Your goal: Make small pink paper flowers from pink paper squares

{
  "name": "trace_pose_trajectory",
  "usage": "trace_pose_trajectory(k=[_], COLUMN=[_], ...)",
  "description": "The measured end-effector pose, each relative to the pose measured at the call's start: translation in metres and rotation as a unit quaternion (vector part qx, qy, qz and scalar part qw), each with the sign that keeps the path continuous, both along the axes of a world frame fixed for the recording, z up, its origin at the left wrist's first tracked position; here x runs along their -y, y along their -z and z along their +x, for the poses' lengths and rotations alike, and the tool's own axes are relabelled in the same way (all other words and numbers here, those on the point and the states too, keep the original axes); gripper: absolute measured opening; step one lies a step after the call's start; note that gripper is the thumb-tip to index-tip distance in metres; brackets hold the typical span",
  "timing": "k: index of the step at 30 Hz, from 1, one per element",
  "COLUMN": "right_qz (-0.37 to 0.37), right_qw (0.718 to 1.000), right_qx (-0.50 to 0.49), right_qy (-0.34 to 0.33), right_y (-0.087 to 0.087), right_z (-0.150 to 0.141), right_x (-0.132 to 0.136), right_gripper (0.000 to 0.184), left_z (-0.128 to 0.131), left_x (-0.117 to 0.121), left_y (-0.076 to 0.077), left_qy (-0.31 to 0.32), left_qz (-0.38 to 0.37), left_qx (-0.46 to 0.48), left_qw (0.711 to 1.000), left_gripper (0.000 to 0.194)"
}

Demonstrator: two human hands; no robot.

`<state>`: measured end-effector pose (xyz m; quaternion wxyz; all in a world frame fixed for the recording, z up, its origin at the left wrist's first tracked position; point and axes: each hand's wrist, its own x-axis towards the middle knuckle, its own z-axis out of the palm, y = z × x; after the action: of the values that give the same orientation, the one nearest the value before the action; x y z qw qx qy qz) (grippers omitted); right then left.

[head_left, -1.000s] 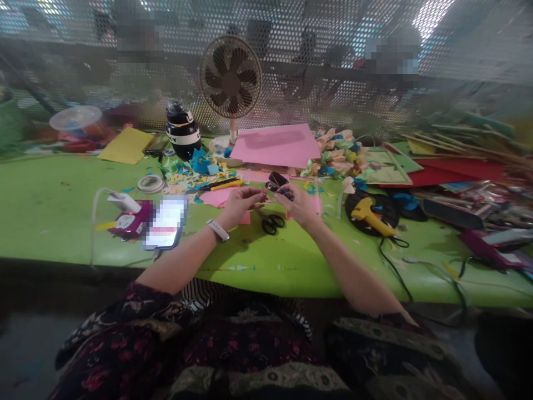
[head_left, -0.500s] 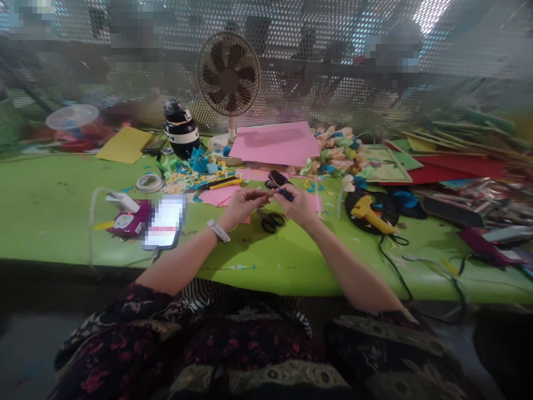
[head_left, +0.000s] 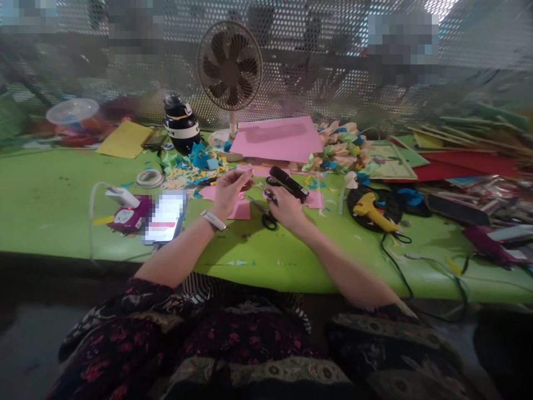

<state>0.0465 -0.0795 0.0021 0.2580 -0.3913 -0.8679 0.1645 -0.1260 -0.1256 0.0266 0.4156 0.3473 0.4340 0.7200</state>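
Note:
My left hand [head_left: 230,191], with a white band at the wrist, is raised over the pink paper pieces [head_left: 239,210]. Its thumb and forefinger are pinched together; whatever sits between them is too small to make out. My right hand [head_left: 285,206] is closed with fingers curled around something small and dark blue, mostly hidden. Beneath and beside that hand lie black-handled scissors [head_left: 270,223], blades pointing toward the left hand. Just beyond my right fingers rests a black stapler [head_left: 290,184] on pink paper.
A phone [head_left: 166,216] and a purple box [head_left: 132,214] with a charger lie left. Behind stand a bottle [head_left: 182,125] and a fan [head_left: 230,69]. Paper scraps [head_left: 187,180] and a large pink sheet [head_left: 277,139] lie ahead. A yellow glue gun [head_left: 375,214] with its cord is right.
My hands have come apart: the left moved left and slightly up, the right moved slightly down and left toward the scissors. The stapler shows more fully.

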Motion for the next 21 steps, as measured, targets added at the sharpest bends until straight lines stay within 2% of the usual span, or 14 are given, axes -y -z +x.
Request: trace_pose_trajectory(k=[4,8,12,16,18,21], right_qz=[0.019,0.08,0.152,0.138,0.129,0.129], right_qw=[0.999,0.994,0.971,0.972,0.975,0.979], right_qx=[0.041,-0.076,-0.186,-0.181,-0.161,-0.134], right_qy=[0.016,0.006,0.005,-0.056,-0.081,-0.083], right_y=[-0.004,-0.014,-0.034,-0.047,-0.047,-0.042], right_z=[-0.004,0.009,0.027,0.033,0.032,0.028], right_x=[0.009,0.006,0.003,0.006,0.009,0.012], right_gripper=[0.036,0.022,0.018,0.015,0.013,0.014], left_z=[0.003,0.003,0.003,0.004,0.005,0.006], left_x=[0.001,0.001,0.0,0.002,0.003,0.003], left_y=[0.002,0.005,0.01,0.014,0.014,0.014], left_qy=[0.024,0.049,0.079,0.102,0.104,0.106], left_qz=[-0.002,0.004,0.014,0.034,0.044,0.062], left_qx=[-0.012,-0.056,-0.132,-0.198,-0.216,-0.236], left_qw=[1.0,0.997,0.988,0.974,0.97,0.964], left_gripper=[0.029,0.04,0.046,0.042,0.04,0.039])
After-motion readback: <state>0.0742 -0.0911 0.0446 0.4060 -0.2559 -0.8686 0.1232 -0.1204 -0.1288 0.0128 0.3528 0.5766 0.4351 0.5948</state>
